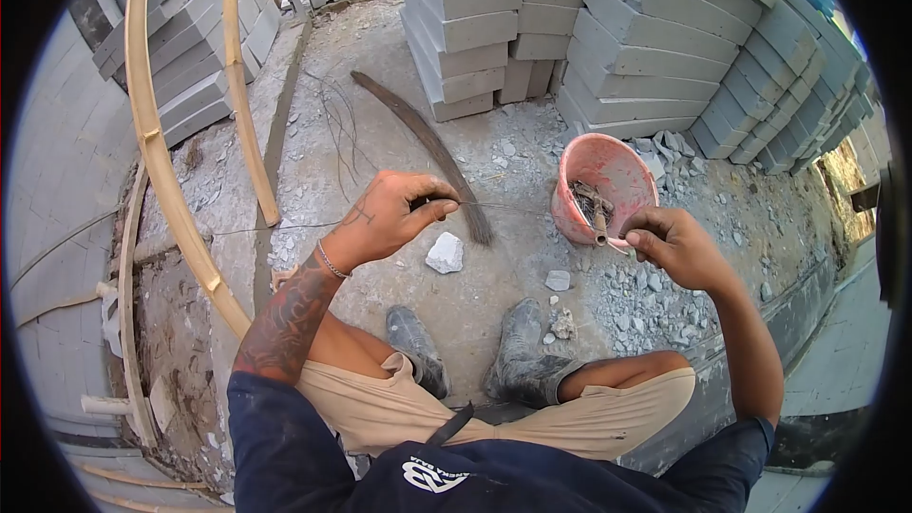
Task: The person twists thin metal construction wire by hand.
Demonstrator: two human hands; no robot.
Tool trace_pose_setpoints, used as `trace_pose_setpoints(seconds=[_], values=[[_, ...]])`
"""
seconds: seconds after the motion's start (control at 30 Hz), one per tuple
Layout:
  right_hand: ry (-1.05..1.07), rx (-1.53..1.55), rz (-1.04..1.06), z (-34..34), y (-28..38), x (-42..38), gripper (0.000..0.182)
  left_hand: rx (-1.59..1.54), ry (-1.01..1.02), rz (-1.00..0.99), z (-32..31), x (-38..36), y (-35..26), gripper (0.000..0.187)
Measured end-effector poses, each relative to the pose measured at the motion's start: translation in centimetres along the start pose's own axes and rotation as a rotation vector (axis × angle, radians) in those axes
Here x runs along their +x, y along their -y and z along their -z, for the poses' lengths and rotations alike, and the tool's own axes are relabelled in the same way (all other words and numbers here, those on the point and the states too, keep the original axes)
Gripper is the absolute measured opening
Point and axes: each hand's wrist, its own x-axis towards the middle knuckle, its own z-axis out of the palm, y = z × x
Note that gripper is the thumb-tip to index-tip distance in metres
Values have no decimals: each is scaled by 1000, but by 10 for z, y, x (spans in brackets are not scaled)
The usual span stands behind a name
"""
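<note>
My left hand [404,214] pinches a thin wire [503,205] between thumb and fingers. The wire runs rightward from it toward the bucket, and a strand also trails off to the left past my wrist. My right hand [670,245] is closed in a pinch at the bucket's right side, apparently on the wire's other end, though the strand is too fine to follow there. Between my hands stands a red, mortar-stained bucket [579,214] with dirty tools inside. A long dark bundle of wire [418,128] lies on the concrete beyond my left hand.
Grey block stacks [655,38] rise ahead and to the right; another stack [195,57] stands at left. Curved bamboo strips [157,147] cross the left side. Rubble [655,309] lies around the bucket, and a white chunk [445,253] sits before my boots [518,351].
</note>
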Motion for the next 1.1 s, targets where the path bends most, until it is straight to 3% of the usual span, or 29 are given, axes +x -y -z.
trace_pose_setpoints(seconds=[0.07,0.2,0.27,0.43,0.53,0.8,0.87,1.1], values=[[-147,-60,123,-6,-8,2,13,-59,-8,90,1,-2,0,14],[-273,-247,258,-7,-16,5,14,-88,10,70,0,-3,-1,18],[-560,-544,608,-11,-21,8,17,-136,120,201,-1,-2,-1,20],[-643,-720,868,-15,-33,12,27,-176,50,87,-13,4,-6,20],[-605,-923,932,-10,-26,7,27,-182,63,111,-11,5,-7,21],[-640,-970,958,-14,-27,7,27,-337,111,204,-19,6,-10,24],[-774,-1015,1013,-16,-24,8,26,-311,159,231,-20,6,-6,25],[-672,-986,1043,-14,-27,11,25,-347,132,276,-22,4,-6,26]])
